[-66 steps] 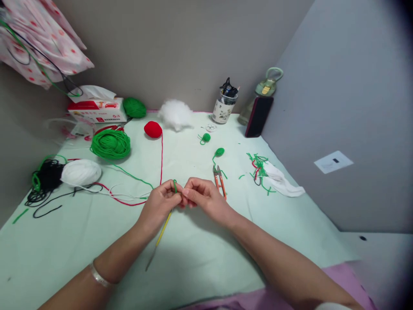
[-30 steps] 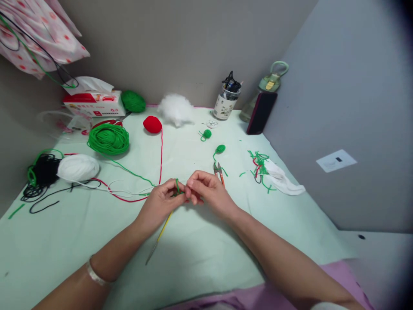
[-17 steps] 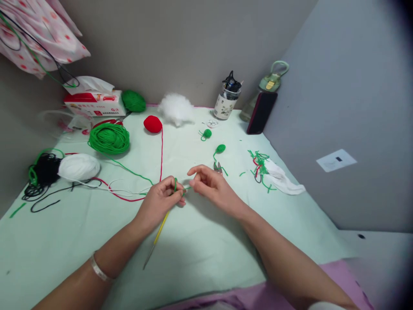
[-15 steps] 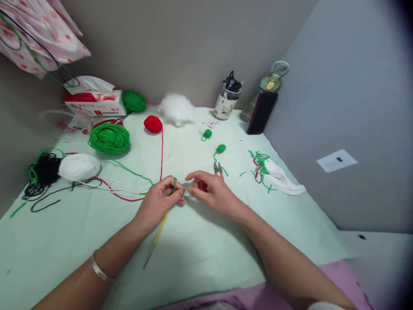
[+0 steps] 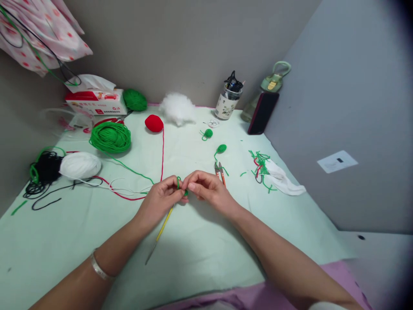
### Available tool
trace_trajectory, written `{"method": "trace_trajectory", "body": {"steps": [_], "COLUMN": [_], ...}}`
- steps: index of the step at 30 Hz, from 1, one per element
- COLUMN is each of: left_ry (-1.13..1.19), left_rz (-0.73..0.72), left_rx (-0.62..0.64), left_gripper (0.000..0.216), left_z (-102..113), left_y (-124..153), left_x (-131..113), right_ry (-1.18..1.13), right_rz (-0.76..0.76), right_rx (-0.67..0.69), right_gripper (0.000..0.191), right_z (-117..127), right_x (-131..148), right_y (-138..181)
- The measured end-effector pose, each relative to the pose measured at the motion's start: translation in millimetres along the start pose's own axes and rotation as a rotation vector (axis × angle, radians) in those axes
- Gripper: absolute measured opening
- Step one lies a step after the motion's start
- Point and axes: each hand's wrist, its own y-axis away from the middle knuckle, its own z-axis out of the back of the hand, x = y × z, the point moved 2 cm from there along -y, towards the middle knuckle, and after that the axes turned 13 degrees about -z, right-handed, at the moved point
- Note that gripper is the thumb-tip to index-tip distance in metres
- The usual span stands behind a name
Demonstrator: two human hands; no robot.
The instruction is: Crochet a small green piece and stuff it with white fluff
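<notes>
My left hand point(image 5: 161, 200) is closed round a yellow-handled crochet hook point(image 5: 160, 231) whose shaft points back toward me, with green yarn point(image 5: 178, 181) looped over its fingers. My right hand point(image 5: 206, 189) meets it fingertip to fingertip, thumb and forefinger pinched on the green yarn at the hook's tip. The strand point(image 5: 132, 172) trails left to a big green skein point(image 5: 110, 137). Both hands hover just above the pale green cloth point(image 5: 200, 241).
Orange snips point(image 5: 220, 171) lie just past my right hand. Two small green crocheted pieces point(image 5: 220, 149), a red one point(image 5: 154, 123), white stuffing point(image 5: 177, 107), white point(image 5: 80, 165) and black yarn point(image 5: 45, 170), a tissue box point(image 5: 96, 102), a jar point(image 5: 226, 103), a phone point(image 5: 261, 114) and yarn scraps point(image 5: 260, 165) surround the work.
My right hand drew away to the right with fingers apart, pulling the green strand, then came back and pinched against my left hand again. The left hand barely moved.
</notes>
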Motion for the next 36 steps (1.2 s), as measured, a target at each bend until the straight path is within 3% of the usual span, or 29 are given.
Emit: {"method": "trace_trajectory", "body": {"steps": [5, 12, 15, 20, 24, 28, 36], "left_ry": [-0.108, -0.274, -0.261, -0.082, 0.112, 0.229, 0.142], "left_rz": [-0.022, -0.097, -0.104, -0.053, -0.027, -0.027, -0.065], "left_rx": [0.001, -0.013, 0.0, 0.051, 0.075, 0.055, -0.04], "left_gripper": [0.013, 0.021, 0.022, 0.009, 0.015, 0.013, 0.019], "left_z": [-6.8, -9.5, -7.8, -2.4, 1.5, 1.2, -8.2], "left_y": [3.0, 2.8, 2.9, 0.6, -1.2, 0.3, 2.2], "left_x": [-2.1, 3.5, 4.6, 7.3, 10.0, 9.4, 5.4], "right_ry": [-0.077, 0.457, 0.531, 0.099, -0.17, -0.258, -0.294], "right_rz": [-0.087, -0.015, -0.011, -0.095, -0.134, -0.145, -0.147], "right_rx": [0.104, -0.031, -0.022, 0.005, -0.033, -0.03, -0.015], "right_gripper": [0.034, 0.025, 0.024, 0.03, 0.035, 0.034, 0.036], "right_z": [-7.2, -8.8, -7.3, 0.1, 6.8, 7.7, 0.9], "right_x": [-3.2, -0.3, -1.7, -2.6, -3.0, -2.4, 2.9], "right_y": [-0.3, 10.8, 12.1, 3.4, -2.8, -3.3, 0.3]}}
